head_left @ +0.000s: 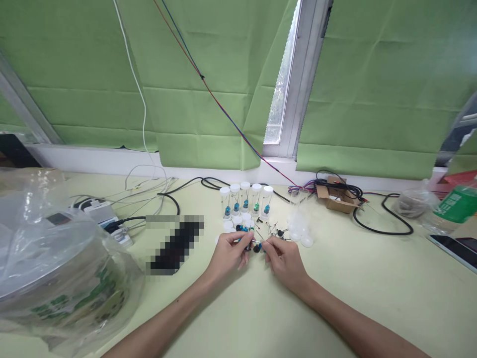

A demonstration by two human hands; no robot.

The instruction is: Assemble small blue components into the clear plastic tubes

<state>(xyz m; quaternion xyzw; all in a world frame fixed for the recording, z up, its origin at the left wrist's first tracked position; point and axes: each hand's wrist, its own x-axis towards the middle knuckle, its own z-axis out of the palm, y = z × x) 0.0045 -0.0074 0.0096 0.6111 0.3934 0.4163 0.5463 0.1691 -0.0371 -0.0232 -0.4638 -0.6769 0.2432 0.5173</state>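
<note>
both hands and slim forearms are bare, with one tiny spot on the left forearm.

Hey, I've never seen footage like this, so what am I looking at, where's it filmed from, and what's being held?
There's no machine: these are a person's own bare left hand and right hand. The single picture comes from a camera worn on the head, looking forward and down. Both hands seem to pinch a thin piece, too small to name. Beyond them on the pale table stand five clear vials with white caps, small blue or green parts inside. To the right lies a cluster of clear plastic pieces; farther back sits a cardboard box with cables.
</note>
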